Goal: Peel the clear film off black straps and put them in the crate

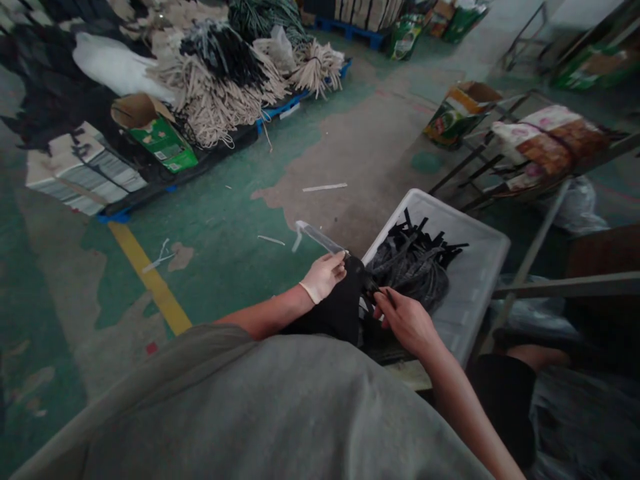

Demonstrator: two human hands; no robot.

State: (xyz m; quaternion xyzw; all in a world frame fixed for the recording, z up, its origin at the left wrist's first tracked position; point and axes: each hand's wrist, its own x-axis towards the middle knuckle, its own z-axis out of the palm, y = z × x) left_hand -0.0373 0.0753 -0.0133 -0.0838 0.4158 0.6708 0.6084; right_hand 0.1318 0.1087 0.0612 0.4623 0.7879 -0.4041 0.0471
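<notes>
My left hand [325, 276], in a thin white glove, is closed with thumb and fingers pinched together. A translucent plastic strip [323, 238] runs from its fingertips out to the far left, bent at its far end. Just right of it, my right hand [405, 320] is bare and closed around a small dark thing [389, 297], too dim to name. Both hands are over my dark-clad lap. Beside them stands a pale plastic bin [483, 257], with a heap of black straps [413, 260] inside.
Bundles of beige cords [215, 100] and a green carton [167, 140] sit on pallets at the left. A metal frame [570, 287] carries a flowered cushion [555, 137] at the right. White scraps [325, 187] lie on the floor. Part of another person's leg [505, 393] shows low right.
</notes>
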